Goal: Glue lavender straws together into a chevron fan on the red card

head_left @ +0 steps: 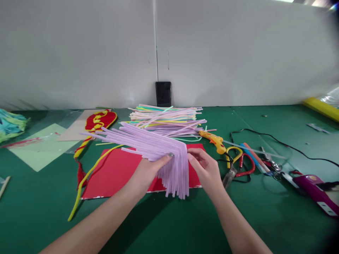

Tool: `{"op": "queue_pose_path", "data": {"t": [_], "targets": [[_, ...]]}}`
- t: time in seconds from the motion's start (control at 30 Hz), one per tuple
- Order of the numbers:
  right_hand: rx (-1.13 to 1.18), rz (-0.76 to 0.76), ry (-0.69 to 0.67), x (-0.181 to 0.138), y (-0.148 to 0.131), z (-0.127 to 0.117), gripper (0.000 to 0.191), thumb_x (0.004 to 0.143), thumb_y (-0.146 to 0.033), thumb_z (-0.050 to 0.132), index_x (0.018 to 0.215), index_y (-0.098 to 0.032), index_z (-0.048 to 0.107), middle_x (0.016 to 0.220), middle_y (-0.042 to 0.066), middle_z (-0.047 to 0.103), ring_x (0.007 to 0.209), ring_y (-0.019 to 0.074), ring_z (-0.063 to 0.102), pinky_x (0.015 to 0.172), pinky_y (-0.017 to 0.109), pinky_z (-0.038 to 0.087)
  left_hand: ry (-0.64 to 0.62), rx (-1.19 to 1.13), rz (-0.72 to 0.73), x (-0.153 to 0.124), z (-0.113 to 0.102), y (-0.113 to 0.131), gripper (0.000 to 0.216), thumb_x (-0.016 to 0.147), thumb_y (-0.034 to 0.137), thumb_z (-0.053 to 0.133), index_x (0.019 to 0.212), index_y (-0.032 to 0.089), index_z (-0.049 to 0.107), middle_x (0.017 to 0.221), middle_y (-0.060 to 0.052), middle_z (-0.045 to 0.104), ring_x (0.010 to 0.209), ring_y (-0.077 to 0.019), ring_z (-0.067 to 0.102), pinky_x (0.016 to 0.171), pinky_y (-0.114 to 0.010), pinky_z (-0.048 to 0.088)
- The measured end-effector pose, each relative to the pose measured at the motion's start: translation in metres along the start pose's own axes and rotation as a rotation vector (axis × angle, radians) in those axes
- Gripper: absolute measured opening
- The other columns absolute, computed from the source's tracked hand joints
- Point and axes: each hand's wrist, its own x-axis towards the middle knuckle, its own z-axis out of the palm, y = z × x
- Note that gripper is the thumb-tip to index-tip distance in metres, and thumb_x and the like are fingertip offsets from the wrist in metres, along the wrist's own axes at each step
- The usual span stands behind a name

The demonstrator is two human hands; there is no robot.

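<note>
A bundle of lilac pipe cleaners (148,141), bent at a corner so that one part runs left and the other hangs down, is held up in front of me. My left hand (153,167) grips it from below, the thumb lying across the strands near the bend. At the bundle's right edge, my right hand (202,164) has its thumb and forefinger pinched against the outermost strands. Beneath both hands lies a red sheet (113,173) on the green table. A yellow pipe cleaner (88,169) curves over the sheet's left side.
Behind the bundle is a pile of pastel pipe cleaners (164,116). A phone (163,94) leans on the wall. Rightward lie a yellow glue gun (215,141), pliers (230,175), scissors (266,155) and a purple power strip (315,190). A red-and-yellow fan-shaped ornament (99,121) lies left.
</note>
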Motion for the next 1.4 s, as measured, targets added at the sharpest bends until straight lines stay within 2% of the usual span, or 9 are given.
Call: {"op": "queue_pose_path", "data": {"t": [0.2, 0.47, 0.7, 0.83, 1.03, 1.4], "targets": [[0.028, 0.039, -0.062, -0.0005, 0.0017, 0.0022, 0.019, 0.081, -0.037, 0.059, 0.084, -0.02, 0.064, 0.081, 0.003, 0.066, 0.077, 0.0158, 0.059, 0.073, 0.029, 0.048, 0.071, -0.113, -0.028, 0.0014, -0.0012, 0.0006, 0.042, 0.07, 0.029, 0.075, 0.11, 0.022, 0.067, 0.109, -0.005, 0.07, 0.108, -0.0244, 0.06, 0.093, -0.036, 0.044], [-0.076, -0.016, -0.061, -0.002, 0.0012, 0.0048, 0.017, 0.083, -0.035, 0.057, 0.076, -0.019, 0.061, 0.073, 0.002, 0.062, 0.07, 0.0146, 0.057, 0.069, 0.028, 0.048, 0.053, -0.027, 0.011, 0.0014, -0.0026, -0.0015, 0.034, 0.071, 0.03, 0.073, 0.104, 0.023, 0.069, 0.114, -0.003, 0.068, 0.109, -0.0232, 0.058, 0.096, -0.036, 0.041], [-0.174, -0.091, 0.019, -0.0025, -0.001, 0.004, 0.014, 0.083, -0.03, 0.055, 0.089, -0.02, 0.062, 0.083, 0.003, 0.066, 0.078, 0.0168, 0.061, 0.074, 0.03, 0.05, 0.013, 0.03, -0.007, 0.001, -0.0013, -0.0009, 0.042, 0.069, 0.031, 0.074, 0.109, 0.022, 0.067, 0.113, -0.006, 0.068, 0.111, -0.0267, 0.058, 0.099, -0.041, 0.039], [-0.22, -0.112, 0.039, -0.0019, 0.0011, 0.0031, 0.011, 0.083, -0.028, 0.055, 0.086, -0.02, 0.061, 0.078, 0.002, 0.065, 0.073, 0.0153, 0.061, 0.07, 0.028, 0.05, -0.01, 0.077, -0.022, -0.0018, 0.0013, 0.0021, 0.041, 0.069, 0.032, 0.074, 0.108, 0.022, 0.067, 0.113, -0.007, 0.068, 0.111, -0.0278, 0.058, 0.097, -0.041, 0.04], [-0.347, -0.249, 0.056, -0.0016, 0.0037, 0.0044, 0.006, 0.083, -0.024, 0.053, 0.085, -0.02, 0.058, 0.076, 0.001, 0.063, 0.07, 0.0147, 0.059, 0.068, 0.029, 0.049, 0.003, 0.095, -0.01, -0.0045, 0.0049, 0.0051, 0.045, 0.068, 0.032, 0.074, 0.111, 0.021, 0.066, 0.11, -0.008, 0.069, 0.11, -0.029, 0.058, 0.097, -0.043, 0.039], [-0.343, -0.229, 0.026, -0.0033, 0.0019, 0.0047, 0.008, 0.084, -0.024, 0.052, 0.086, -0.021, 0.059, 0.078, 0.002, 0.064, 0.072, 0.0149, 0.06, 0.069, 0.029, 0.049, 0.026, 0.014, 0.026, 0.0007, -0.0015, 0.0, 0.041, 0.071, 0.031, 0.073, 0.11, 0.021, 0.066, 0.113, -0.006, 0.068, 0.113, -0.0266, 0.056, 0.1, -0.041, 0.038]]}}
